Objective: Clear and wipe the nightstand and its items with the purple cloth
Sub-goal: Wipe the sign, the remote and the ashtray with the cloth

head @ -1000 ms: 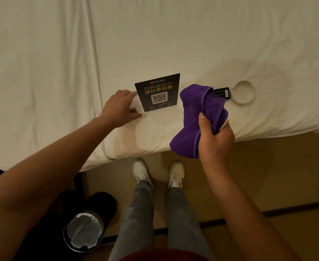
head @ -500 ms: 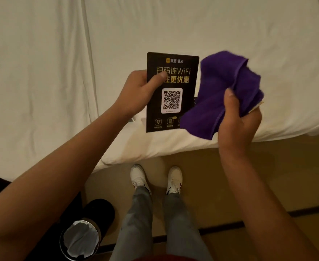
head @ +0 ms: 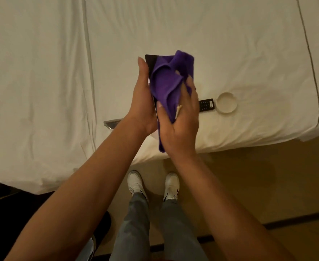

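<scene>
The flat black sign card (head: 149,60) has turned edge-on as the hands meet: left hand (head: 142,102) grips it upright, right hand (head: 179,127) presses the bunched purple cloth (head: 166,81) against its face, above the white bed (head: 230,44), to wipe it.

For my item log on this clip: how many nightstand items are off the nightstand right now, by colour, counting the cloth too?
Purple: 1, the cloth gripped by the right hand.
Black: 2, the sign card held in the left hand and the remote on the bed.
White: 1, the round dish on the bed.
Clear: 1, the stand on the bed.
Total: 5.
</scene>
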Available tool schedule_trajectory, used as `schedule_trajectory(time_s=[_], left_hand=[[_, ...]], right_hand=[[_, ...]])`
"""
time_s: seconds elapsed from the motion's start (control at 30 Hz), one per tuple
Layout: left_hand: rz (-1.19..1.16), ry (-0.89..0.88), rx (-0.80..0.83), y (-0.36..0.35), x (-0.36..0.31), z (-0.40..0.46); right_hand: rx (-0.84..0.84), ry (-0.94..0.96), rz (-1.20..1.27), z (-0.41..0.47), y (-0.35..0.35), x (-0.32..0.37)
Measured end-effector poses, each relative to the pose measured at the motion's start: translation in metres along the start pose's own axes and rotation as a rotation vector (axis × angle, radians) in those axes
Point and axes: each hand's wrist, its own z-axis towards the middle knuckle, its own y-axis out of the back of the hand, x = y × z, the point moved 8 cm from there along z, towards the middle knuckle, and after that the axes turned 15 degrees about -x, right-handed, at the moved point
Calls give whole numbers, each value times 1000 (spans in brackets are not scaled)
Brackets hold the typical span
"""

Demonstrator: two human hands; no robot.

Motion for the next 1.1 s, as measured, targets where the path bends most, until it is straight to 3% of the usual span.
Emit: schedule_trajectory(time_s=[0.23, 0.37, 0.5, 0.7, 0.87, 1.0, 1.1], left_hand=[[-57, 51, -1, 14, -8, 0], [-83, 40, 59, 8, 6, -13], [3, 105, 142, -1, 15, -21], [69, 90, 39, 16, -4, -18], [330, -89, -183, 30, -23, -5], [809, -376, -452, 37, -32, 3], [1059, -488, -500, 28, -25, 0]], right_hand=[[78, 195, 39, -36, 0, 22], [-37, 348, -57, -7, -3, 37], [-103, 333, -194, 39, -6, 27], [-118, -218, -165, 82, 24, -30], [-30, -745, 191, 68, 43, -72], [6, -848, 307, 48, 41, -64], [-20, -948, 345, 38, 38, -61]])
